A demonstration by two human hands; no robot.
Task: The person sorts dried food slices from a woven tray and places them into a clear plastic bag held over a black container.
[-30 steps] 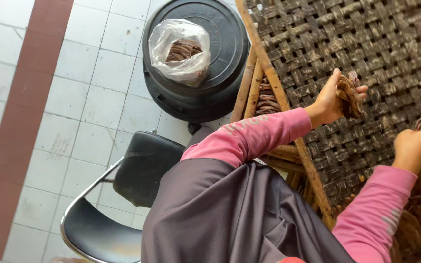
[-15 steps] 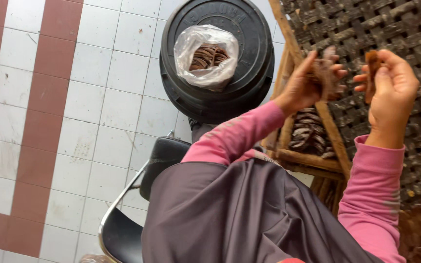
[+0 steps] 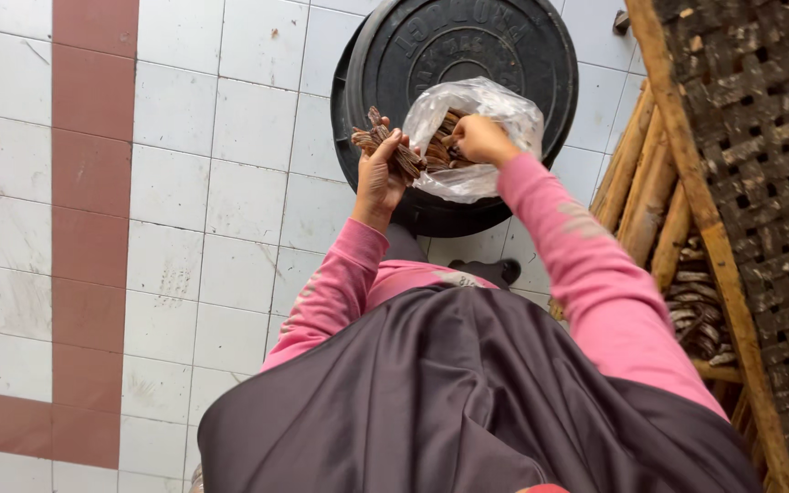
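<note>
Gripping, left hand point(image 3: 378, 175): closed around a bundle of thin brown dried strips point(image 3: 385, 144), held just beside the bag's mouth.
Right hand point(image 3: 477, 139): fingers curled at the rim of the clear crumpled plastic bag point(image 3: 486, 110); exact grip could not be told.
Bag: rested on a round black lid point(image 3: 468, 46), holding more strips.
Right of them: woven bamboo tray point(image 3: 760, 183) on wooden poles point(image 3: 650, 201).

White tiled floor point(image 3: 221, 119) with red stripes, woven bamboo rack point(image 3: 760, 183) alongside
</note>
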